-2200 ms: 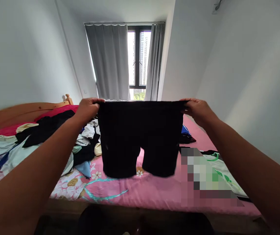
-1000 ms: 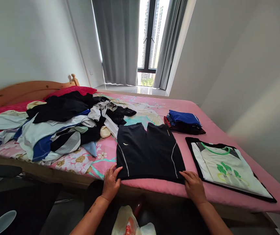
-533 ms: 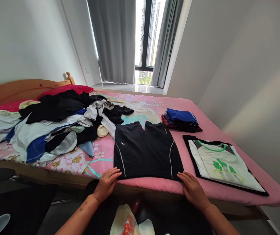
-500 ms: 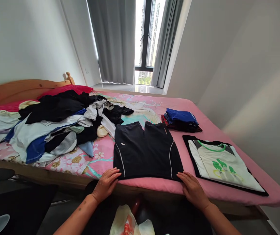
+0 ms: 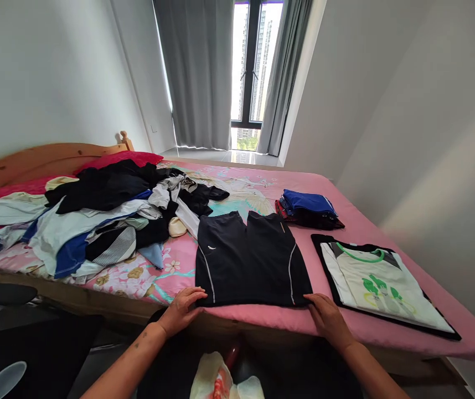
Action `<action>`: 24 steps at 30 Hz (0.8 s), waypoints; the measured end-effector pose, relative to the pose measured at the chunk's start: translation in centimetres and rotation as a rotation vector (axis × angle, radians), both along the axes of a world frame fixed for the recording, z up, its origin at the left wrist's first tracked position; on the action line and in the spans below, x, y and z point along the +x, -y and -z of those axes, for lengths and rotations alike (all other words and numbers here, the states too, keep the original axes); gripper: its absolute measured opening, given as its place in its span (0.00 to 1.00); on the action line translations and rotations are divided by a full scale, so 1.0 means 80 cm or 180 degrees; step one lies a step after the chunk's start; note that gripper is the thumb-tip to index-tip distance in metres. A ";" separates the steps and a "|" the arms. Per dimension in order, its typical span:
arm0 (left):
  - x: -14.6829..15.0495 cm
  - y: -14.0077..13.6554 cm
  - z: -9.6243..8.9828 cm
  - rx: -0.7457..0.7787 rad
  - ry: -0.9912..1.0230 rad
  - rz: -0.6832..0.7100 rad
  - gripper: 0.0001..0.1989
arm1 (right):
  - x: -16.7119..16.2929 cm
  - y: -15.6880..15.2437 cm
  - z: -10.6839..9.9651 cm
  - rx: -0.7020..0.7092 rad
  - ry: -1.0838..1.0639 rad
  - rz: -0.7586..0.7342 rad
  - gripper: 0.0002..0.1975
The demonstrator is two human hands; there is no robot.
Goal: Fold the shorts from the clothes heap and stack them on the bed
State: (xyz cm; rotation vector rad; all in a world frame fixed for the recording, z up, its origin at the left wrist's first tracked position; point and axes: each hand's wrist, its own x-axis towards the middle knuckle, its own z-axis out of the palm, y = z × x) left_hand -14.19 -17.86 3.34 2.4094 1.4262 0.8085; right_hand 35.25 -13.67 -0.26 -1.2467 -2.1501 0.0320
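Observation:
A pair of black shorts [image 5: 249, 266] with thin pale side lines lies spread flat at the bed's front edge, its two legs pointing away from me. At its near left corner, my left hand [image 5: 184, 310] is closed with fingertips pinching the fabric. My right hand [image 5: 328, 317] pinches the near right corner the same way. The thumbs are mostly hidden. Right of the shorts lies a folded stack of shirts [image 5: 381, 282], with a white shirt with a green collar and print on top.
Unfolded clothes [image 5: 108, 216] are heaped on the bed's left side. Folded garments, blue on top [image 5: 309, 201], form a small stack behind the shirts. The pink bedsheet [image 5: 258, 317] reaches the near edge. A pale translucent bowl [image 5: 5, 381] shows at lower left.
The view has shifted slightly, so the bed appears a little lower and further right. Both hands stay at the shorts' near corners, with fingertips drawn in a little more.

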 end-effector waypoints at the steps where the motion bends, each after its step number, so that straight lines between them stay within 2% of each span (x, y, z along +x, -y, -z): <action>1: 0.001 -0.001 -0.001 -0.0023 0.0013 -0.0023 0.15 | 0.000 0.000 -0.001 -0.0048 -0.0042 0.0009 0.13; 4: 0.001 -0.002 -0.001 -0.0050 -0.0021 -0.0085 0.16 | 0.000 -0.002 -0.003 -0.0152 -0.0145 0.0021 0.12; 9: 0.001 -0.001 0.010 0.0218 -0.0156 -0.0157 0.26 | -0.001 -0.005 0.000 -0.0273 -0.0350 0.0129 0.14; 13: 0.005 -0.008 0.019 0.0367 -0.0174 -0.0301 0.20 | -0.001 -0.006 0.006 -0.0503 -0.0473 0.0125 0.17; 16: 0.007 -0.014 0.011 0.0357 -0.0105 -0.0328 0.15 | 0.001 -0.008 0.000 -0.0606 -0.0523 0.0129 0.15; 19: 0.004 -0.011 -0.019 0.0352 0.0159 -0.0230 0.12 | 0.005 -0.006 -0.034 -0.0860 -0.0679 0.0131 0.14; 22: -0.001 0.004 -0.074 0.0236 0.0548 -0.0255 0.11 | 0.011 0.006 -0.100 -0.1127 -0.1040 0.0111 0.14; 24: -0.003 0.014 -0.118 -0.0041 0.0981 -0.0406 0.11 | 0.015 0.017 -0.151 -0.1302 -0.1315 -0.0008 0.13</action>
